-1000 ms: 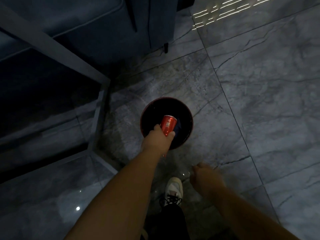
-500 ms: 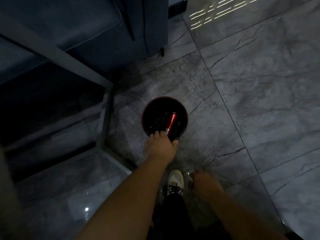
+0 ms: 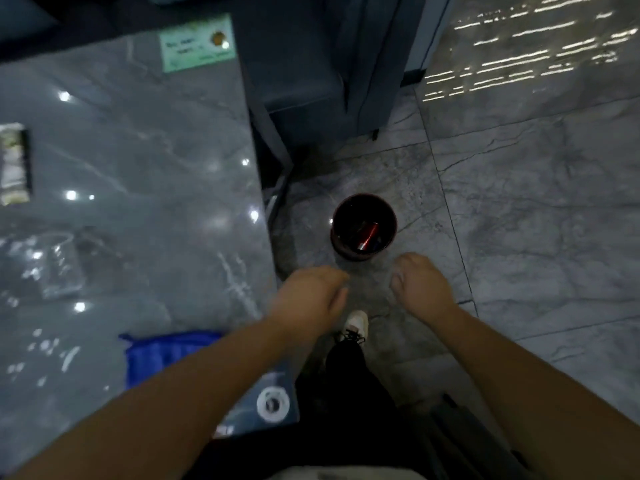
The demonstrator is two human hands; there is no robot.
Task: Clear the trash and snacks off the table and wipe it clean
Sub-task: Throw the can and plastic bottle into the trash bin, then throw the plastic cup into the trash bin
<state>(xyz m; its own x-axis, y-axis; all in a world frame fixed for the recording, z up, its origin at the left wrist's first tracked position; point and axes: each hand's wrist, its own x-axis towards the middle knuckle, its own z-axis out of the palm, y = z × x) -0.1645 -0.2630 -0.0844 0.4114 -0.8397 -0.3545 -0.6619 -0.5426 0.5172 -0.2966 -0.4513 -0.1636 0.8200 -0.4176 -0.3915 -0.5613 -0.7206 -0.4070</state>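
A red can [image 3: 367, 234] lies inside the dark round bin [image 3: 390, 216] on the floor beside the grey marble table [image 3: 145, 188]. My left hand [image 3: 311, 299] hovers near the table's right edge with loosely curled fingers and holds nothing. My right hand [image 3: 420, 284] hangs below the bin, also loosely curled and holding nothing. On the table lie a blue cloth [image 3: 156, 355], a clear plastic wrapper [image 3: 52, 268], a green packet [image 3: 195, 43] at the far end and a snack packet [image 3: 14, 164] at the left edge.
A roll of tape [image 3: 273, 403] sits on a clear bag near the table's front corner. A dark blue sofa [image 3: 311, 64] stands behind the bin. My white shoe [image 3: 356, 323] is on the tiled floor [image 3: 536, 220] below the bin.
My left hand let the red can drop into the bin and drew back from it. The view rose and swung left, bringing the tabletop into sight.
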